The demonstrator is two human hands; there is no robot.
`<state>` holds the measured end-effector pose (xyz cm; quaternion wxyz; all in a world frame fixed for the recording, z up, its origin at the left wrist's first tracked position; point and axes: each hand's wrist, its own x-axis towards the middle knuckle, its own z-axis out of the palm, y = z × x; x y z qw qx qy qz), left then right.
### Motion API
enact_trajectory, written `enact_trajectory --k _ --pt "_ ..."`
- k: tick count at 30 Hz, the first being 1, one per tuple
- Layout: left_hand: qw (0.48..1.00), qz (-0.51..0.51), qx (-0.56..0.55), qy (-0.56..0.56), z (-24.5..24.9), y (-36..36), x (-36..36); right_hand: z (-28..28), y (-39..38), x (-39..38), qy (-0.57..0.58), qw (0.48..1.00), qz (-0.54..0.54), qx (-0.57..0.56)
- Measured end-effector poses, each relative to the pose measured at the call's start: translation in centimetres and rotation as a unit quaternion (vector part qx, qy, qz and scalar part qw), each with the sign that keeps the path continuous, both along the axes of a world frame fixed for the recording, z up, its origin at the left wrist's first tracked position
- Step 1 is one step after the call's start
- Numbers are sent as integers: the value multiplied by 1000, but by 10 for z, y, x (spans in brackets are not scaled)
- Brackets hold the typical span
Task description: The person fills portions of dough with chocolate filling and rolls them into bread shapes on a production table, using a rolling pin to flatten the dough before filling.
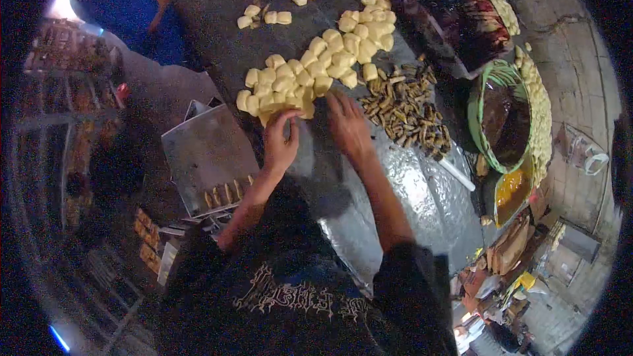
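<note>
Nearest, lower centre: dark sleeves, forearms reaching up-frame. Left hand [282, 145] has finger and thumb closed on flattened dough [290, 111] at the near edge of the dough pieces [313, 62]. Right hand [349, 128], fingers bent, low beside them; whether it grips anything, can't tell.

Done, by my reading: a short row of long shaped pieces [227, 194] along the lower edge of the metal tray [210, 148], left of centre. Left: the broad band of plump pieces running to upper centre, plus brown strips [405, 109] heaped right of the hands. Looks early.

Edges: table [214, 0] edge runs just beside the tray; white rod [456, 175] and green basin [473, 115] bound the right. Most elbow room over the shiny sheet [419, 188]; tighter between dough and strips. Farther, upper left: person in blue [122, 10] near the table edge.
</note>
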<state>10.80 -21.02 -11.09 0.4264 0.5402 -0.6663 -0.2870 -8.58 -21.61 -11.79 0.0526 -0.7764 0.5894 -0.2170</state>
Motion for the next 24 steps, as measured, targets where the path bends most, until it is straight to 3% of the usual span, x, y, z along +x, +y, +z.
enact_trajectory --k 1,5,7,9,11,13,16,20,22,24 --pt "1000 -5 4 -5 -1 -5 3 -7 -25 3 44 999 21 -4" --pt "1000 -15 20 -18 -2 -11 11 -7 -50 8 -23 999 22 42" --pt "999 -22 25 -13 -5 -6 11 23 -8 10 -83 993 -19 78" --pt "999 -38 27 -1 -11 3 8 9 56 7 -232 968 -47 84" --pt "996 -74 38 24 -18 18 3 44 124 9 -297 938 -108 140" --pt "988 -131 71 46 -22 42 -6 40 181 20 -517 819 -227 100" --pt "916 -271 236 180 -9 103 -38 57 238 22 -629 660 -397 103" --pt "898 -370 202 124 53 176 -73 86 295 20 -625 696 -353 -2" --pt "904 -361 217 72 60 205 -83 97 336 10 -549 743 -383 4" --pt "881 -429 193 54 71 225 -91 127 370 -1 -463 795 -392 -14"
